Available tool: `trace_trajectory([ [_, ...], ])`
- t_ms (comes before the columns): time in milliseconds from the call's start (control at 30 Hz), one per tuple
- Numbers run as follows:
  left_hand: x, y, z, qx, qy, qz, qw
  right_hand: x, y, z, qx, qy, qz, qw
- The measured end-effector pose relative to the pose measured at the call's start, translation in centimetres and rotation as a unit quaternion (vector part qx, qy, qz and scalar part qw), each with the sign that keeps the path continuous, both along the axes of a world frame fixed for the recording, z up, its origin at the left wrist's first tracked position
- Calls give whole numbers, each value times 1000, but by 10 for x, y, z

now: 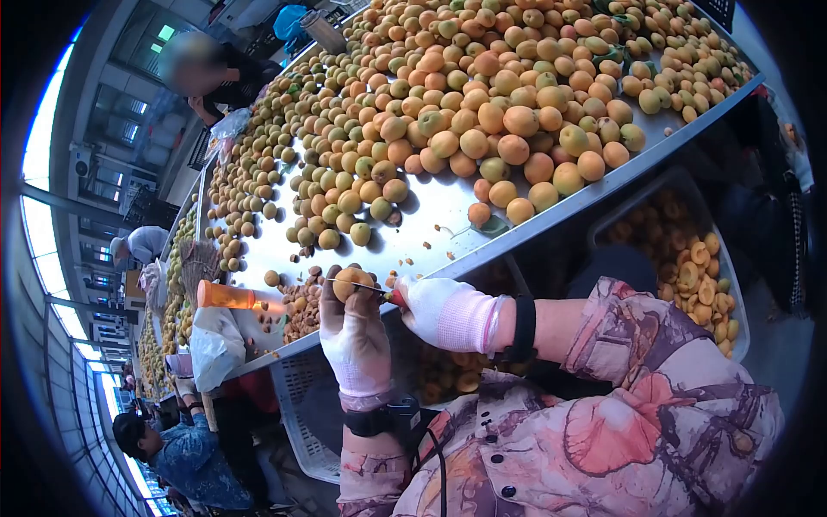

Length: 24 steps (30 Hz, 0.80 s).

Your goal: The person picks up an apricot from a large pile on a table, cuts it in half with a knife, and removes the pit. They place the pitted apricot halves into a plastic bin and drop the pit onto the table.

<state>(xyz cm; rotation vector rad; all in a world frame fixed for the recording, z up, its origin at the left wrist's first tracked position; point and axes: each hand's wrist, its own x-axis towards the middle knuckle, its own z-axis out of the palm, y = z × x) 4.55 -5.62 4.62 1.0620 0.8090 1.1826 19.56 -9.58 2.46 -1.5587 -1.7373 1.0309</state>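
Note:
In a stained white glove, my left hand [355, 340] is closed around an orange apricot [351, 283] at the table's near edge. My right hand [439, 312], gloved in white with a pinkish cuff, grips a small knife [394, 297] with a red handle. The thin blade lies against the apricot's side, partly hidden by it. Brown apricot pits [303, 303] are heaped on the metal just beyond my left hand. Many whole apricots [448, 121] cover the metal table [413, 233] in front of me.
Crates of halved apricots [702, 284] and a white plastic crate [301, 414] stand below the table edge. An orange cup [226, 295] lies near a plastic bag [217, 345]. Other people work nearby, one in a blue patterned top [194, 461].

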Motion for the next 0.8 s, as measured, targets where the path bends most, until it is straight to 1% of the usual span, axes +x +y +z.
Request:
trace_trajectory([
  [100,-5,6,-2,90,176,-6,980,1,-1,-2,5,1,2,1000],
  [133,-4,6,-5,104,174,6,979,-2,0,-4,6,8,-4,1000],
  [200,-5,5,-14,17,37,-6,999,-4,0,0,-1,9,-12,1000],
  [233,-5,4,-16,-28,-31,-11,999,-4,-1,4,-9,4,-14,1000],
  [267,-1,2,-13,-21,-2,3,1000,-5,-2,7,-17,-2,-17,1000],
  [367,-4,6,-7,73,162,3,984,-4,2,-7,25,-6,-21,999],
  [400,-2,5,-7,60,143,20,988,-4,2,-8,21,-9,-21,1000],
  [467,-8,11,-15,14,28,-31,999,-4,2,-5,14,-13,-20,1000],
  [533,-12,13,-18,-47,-108,-86,989,-2,1,1,17,-18,-20,1000],
  [633,-13,8,-7,-45,-47,-65,996,-1,0,1,30,-24,-17,999],
  [733,-7,9,-8,72,97,11,993,0,0,2,17,-32,-9,999],
  [800,-13,12,-14,20,1,-35,999,-1,0,3,17,-35,-7,999],
])
